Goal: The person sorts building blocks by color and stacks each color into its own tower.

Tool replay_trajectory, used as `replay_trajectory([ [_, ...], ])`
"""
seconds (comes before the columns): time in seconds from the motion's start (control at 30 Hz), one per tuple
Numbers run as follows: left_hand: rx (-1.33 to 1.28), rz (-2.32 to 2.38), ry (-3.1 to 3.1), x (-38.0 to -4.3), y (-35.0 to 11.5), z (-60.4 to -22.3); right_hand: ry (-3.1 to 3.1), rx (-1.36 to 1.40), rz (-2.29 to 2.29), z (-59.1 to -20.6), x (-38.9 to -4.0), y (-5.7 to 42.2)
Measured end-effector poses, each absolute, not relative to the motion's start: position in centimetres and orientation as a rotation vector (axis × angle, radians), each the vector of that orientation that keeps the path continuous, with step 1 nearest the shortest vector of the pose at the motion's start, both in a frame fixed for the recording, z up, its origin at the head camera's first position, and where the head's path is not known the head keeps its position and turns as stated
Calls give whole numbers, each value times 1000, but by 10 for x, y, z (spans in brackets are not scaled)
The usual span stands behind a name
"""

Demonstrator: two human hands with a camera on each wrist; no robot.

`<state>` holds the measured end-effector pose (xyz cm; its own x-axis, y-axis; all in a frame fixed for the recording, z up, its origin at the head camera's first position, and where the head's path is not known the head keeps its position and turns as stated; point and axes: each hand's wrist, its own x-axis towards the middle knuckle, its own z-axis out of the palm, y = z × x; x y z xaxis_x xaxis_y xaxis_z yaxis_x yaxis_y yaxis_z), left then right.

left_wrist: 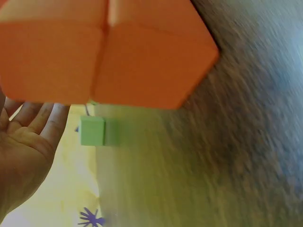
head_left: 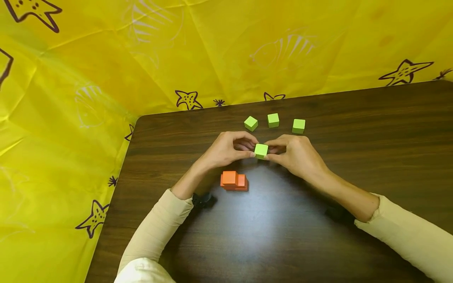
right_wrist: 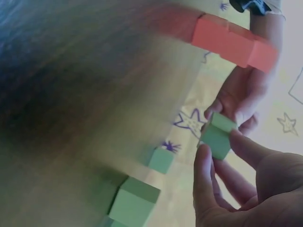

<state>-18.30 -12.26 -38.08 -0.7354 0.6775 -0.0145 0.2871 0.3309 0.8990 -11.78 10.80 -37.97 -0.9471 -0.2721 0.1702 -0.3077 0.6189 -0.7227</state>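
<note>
Between both hands, a small green cube (head_left: 261, 150) is held above the dark wooden table. My left hand (head_left: 230, 150) pinches its left side with thumb and fingertips; in the left wrist view an orange block stack (left_wrist: 147, 66) hides the cube and the fingertips. From the other side, my right hand (head_left: 299, 155) pinches the same cube (right_wrist: 217, 142), thumb in front and fingers behind. The orange stack (head_left: 230, 179) stands on the table just nearer the body than the left hand, with one part higher than the other.
Beyond the hands lie three loose green cubes: a turned one (head_left: 251, 123), a middle one (head_left: 273, 120) and a right one (head_left: 299, 126). A yellow printed cloth (head_left: 226, 51) borders the table (head_left: 371, 137) at the back and left. Dark wrist devices (head_left: 204, 200) sit under the forearms.
</note>
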Motion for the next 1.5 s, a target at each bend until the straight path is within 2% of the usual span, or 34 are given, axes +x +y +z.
replay_trajectory([
  [0.87,895,1435,2339,-145,-101,-336,-2629,498,1335,-353,-96,131],
  [1.5,951,1431,2440,-118,-71,-330,-2528,558,1314,-346,-76,159],
])
